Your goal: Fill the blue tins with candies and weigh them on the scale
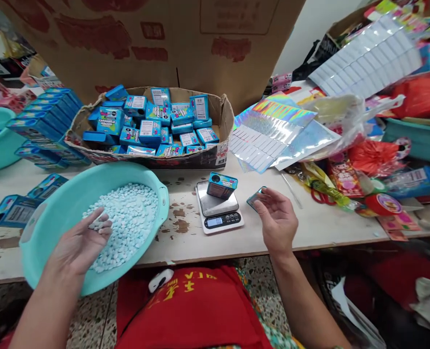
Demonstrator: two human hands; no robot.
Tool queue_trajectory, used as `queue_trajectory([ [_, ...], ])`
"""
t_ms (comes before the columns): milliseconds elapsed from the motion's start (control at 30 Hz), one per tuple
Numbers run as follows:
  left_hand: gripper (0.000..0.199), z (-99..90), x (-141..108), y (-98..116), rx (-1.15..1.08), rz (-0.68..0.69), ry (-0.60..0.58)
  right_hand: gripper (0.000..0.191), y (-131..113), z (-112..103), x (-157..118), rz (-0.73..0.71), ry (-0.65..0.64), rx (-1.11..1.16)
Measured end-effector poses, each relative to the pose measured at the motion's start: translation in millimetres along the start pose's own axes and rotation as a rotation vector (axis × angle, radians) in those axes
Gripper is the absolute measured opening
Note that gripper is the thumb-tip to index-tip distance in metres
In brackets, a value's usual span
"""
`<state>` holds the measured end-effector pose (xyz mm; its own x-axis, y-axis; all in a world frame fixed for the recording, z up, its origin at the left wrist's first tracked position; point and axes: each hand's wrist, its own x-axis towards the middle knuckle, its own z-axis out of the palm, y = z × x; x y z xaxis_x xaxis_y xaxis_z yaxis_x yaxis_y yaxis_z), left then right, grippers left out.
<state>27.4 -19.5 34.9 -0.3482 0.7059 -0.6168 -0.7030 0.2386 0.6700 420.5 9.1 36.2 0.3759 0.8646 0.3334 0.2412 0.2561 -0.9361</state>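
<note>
My left hand (pixel 86 237) is over a turquoise basin (pixel 64 194), fingers curled and palm turned up, with a few pale tablets (pixel 128 213) seemingly in its fingers. Many more such tablets lie heaped in the basin. A small blue box (pixel 222 185) rests on the metal plate of a white digital scale (pixel 222 222), whose display seems to read 0.0. To the right of the scale, my right hand (pixel 278 215) pinches a small blue card-like piece (pixel 254 198); its far part is hidden behind the fingers.
Behind the basin stands an open cardboard box (pixel 186 162) full of small blue boxes. Stacked blue cartons (pixel 46 121) are at the left, with flat ones in front. Shiny sticker sheets (pixel 273 131) and bagged goods crowd the right. A large carton (pixel 178 43) blocks the back.
</note>
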Motion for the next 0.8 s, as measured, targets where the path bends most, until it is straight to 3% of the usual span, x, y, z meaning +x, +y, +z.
queue_trajectory([
  [200,0.027,13.0,-2,-9,0.1,0.013,-0.081,0.036,-4,-36,2,-0.088,0.205,-0.076],
  [467,0.021,21.4,0,-11,0.197,0.022,-0.086,0.038,13,-63,14,-0.042,0.416,-0.146],
  [667,0.026,28.1,-1,-7,0.312,0.021,-0.153,0.038,29,-68,16,0.02,0.428,-0.129],
  [800,0.016,40.1,-3,-6,0.324,0.002,-0.226,0.037,40,-70,15,0.048,0.405,-0.102],
])
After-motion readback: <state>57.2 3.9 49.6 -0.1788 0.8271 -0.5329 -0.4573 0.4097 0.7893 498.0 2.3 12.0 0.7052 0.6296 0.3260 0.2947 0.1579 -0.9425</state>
